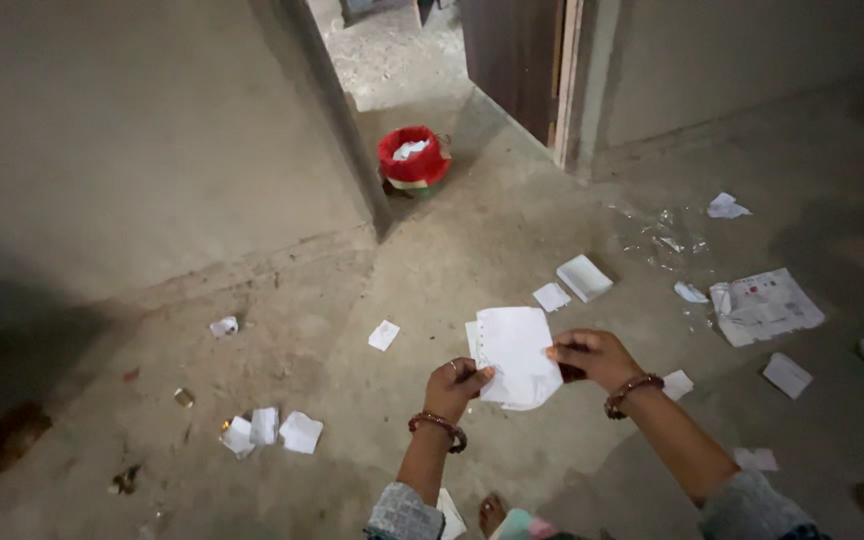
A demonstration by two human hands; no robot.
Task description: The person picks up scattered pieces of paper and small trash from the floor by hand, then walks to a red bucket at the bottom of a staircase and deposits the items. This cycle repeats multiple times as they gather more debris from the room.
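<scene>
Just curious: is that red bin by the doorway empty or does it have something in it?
Not empty: white crumpled paper shows inside the red bin. How full it is, cannot tell.

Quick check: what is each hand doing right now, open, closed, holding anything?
Left hand: closed on the lower left edge of the white paper.
Right hand: closed on the same paper's right edge.

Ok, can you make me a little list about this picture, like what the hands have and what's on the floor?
left hand: pinches the lower left edge of the white paper
right hand: grips the paper's right edge
wrists: a beaded bracelet on each
floor: bare concrete, dusty
scraps: small white paper pieces scattered about
bigger sheet: printed, crumpled, lying to the right
red bin: by the doorway, with white paper inside
plastic wrap: clear, on the floor near the wall
</scene>
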